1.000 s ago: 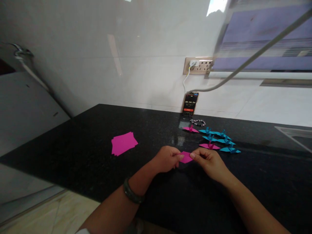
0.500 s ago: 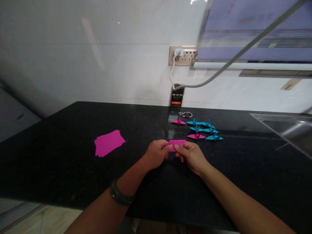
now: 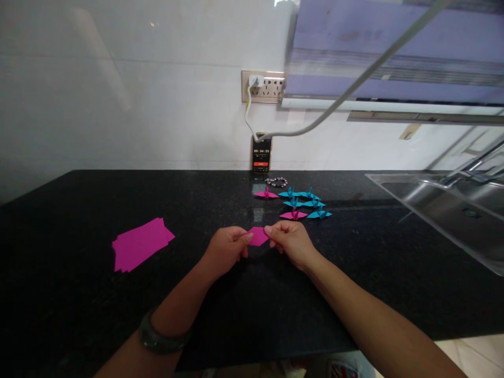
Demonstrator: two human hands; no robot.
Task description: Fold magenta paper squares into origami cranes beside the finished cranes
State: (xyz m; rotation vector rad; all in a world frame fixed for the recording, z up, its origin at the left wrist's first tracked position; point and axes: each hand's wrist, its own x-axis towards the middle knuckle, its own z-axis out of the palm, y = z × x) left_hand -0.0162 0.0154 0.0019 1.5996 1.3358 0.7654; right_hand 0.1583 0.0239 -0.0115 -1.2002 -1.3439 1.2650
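Observation:
A small folded piece of pink paper (image 3: 258,237) is stretched between my two hands, a little above the dark countertop. My left hand (image 3: 228,249) pinches its left end between thumb and fingers. At the right end, my right hand (image 3: 293,242) grips it the same way. Just beyond the hands stand folded paper cranes: a pink crane (image 3: 293,215) and a blue crane (image 3: 319,214) in the front row, another pink crane (image 3: 266,195) and several blue ones behind. Off to the left lies a loose stack of pink paper sheets (image 3: 142,244).
A phone (image 3: 261,155) showing a timer leans on the wall, with a beaded bracelet (image 3: 276,182) before it. A white cable (image 3: 307,128) hangs by the wall socket (image 3: 263,86). On the right, a metal sink (image 3: 437,210) is set into the black countertop (image 3: 220,325).
The view has turned right, so more of the sink shows. My hands have moved slightly apart along the pink paper, uncovering more of its pointed lower edge.

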